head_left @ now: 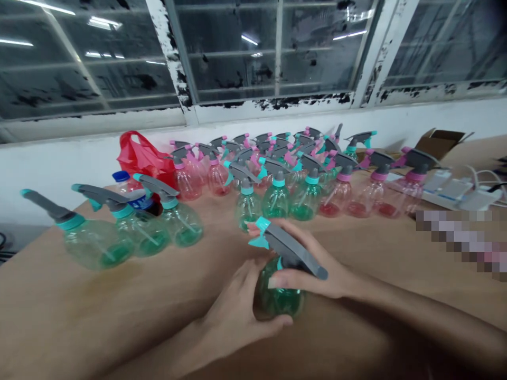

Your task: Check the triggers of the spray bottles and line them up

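Observation:
A clear green spray bottle (287, 305) with a grey and turquoise trigger head (291, 247) stands at the near middle of the table. My left hand (232, 303) is wrapped round its lower body, thumb across the near side. From the right, my right hand (332, 272) grips it around the neck, with the thumb on the bottle's shoulder and the other fingers partly hidden behind the head. Green liquid shows low in the bottle. Close by on the left are three more green spray bottles (180, 224), each with some green liquid at the bottom.
Behind my hands, several green and pink spray bottles (303, 198) crowd the table (222, 248) toward the wall. A red plastic bag (144, 161) and a blue-capped bottle (122, 179) stand at back left. A power strip (455, 190) and an open cardboard box (439, 143) lie at right.

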`<state>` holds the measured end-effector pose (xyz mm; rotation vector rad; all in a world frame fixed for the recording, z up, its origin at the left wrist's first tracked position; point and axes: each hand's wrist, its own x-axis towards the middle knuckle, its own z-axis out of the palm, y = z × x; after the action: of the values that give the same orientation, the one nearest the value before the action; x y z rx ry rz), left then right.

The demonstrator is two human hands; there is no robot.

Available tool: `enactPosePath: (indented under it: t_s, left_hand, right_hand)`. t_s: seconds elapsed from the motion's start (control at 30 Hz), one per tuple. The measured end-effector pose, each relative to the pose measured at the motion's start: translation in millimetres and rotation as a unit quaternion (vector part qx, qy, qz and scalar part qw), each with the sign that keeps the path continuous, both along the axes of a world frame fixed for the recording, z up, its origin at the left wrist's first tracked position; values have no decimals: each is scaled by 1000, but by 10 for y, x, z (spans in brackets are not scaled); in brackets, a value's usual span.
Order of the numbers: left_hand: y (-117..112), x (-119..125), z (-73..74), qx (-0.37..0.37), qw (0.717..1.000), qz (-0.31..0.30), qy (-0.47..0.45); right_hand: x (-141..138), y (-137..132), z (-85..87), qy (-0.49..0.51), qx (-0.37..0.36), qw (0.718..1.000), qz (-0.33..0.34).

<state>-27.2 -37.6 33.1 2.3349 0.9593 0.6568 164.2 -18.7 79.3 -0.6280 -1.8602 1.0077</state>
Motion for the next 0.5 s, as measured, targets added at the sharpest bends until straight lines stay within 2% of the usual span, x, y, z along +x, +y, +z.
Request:
enactPosePath:
  t_s: [0.07,0.2,0.27,0.37,0.5]
  left_hand:
    - [34,99,4,-7,1000,-5,3]
    - [98,239,-19,-3,1000,1,-2]
    - [135,260,-40,3,1000,-5,2]
    - [208,203,-94,20,999,-7,41]
    - [330,-21,-189,76,988,23,130]
  right_hand:
    - [16,-11,9,23,-4,1000,-9]
    - [83,17,56,0,-37,999,-25]
    - [121,68,50,-13,-27,999,-24]
    - [147,156,11,-21,-23,999,-8]
    - [130,232,-18,16,-57,998,22]
